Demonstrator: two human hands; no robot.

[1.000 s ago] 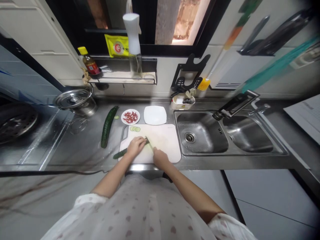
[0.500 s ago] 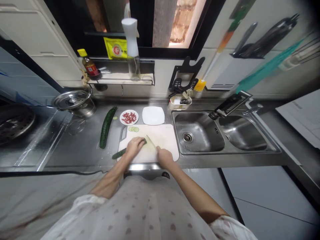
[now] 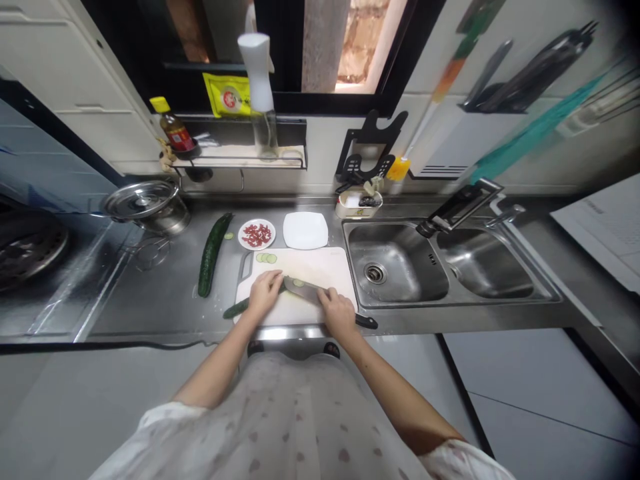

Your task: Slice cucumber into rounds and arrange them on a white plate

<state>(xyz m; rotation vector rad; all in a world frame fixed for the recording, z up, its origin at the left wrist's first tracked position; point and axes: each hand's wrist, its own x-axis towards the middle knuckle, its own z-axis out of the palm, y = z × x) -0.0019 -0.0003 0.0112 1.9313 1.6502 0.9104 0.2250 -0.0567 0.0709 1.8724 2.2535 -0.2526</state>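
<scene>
On the white cutting board point(image 3: 330, 270) my left hand point(image 3: 265, 291) is closed over a dark green cucumber point(image 3: 236, 309); its uncut end sticks out to the lower left, past the board's edge. My right hand point(image 3: 337, 310) grips a kitchen knife point(image 3: 306, 291) near the heel of the blade, and the black handle juts out to the right. The blade lies tilted flat at the cucumber's cut end, with a pale slice point(image 3: 298, 283) on its face. Several cucumber slices point(image 3: 267, 258) overlap at the board's upper left.
Behind the board stand a plate of chopped red pieces point(image 3: 257, 234) and a white square plate point(image 3: 305, 231). Another whole cucumber point(image 3: 215, 255) lies to the left, beside a steel pot point(image 3: 150, 207). A double sink point(image 3: 400, 267) borders the board's right side.
The knife has turned from edge-on to broad side up, and a slice now shows on its blade. My right hand has shifted slightly right; my left hand has moved slightly left.
</scene>
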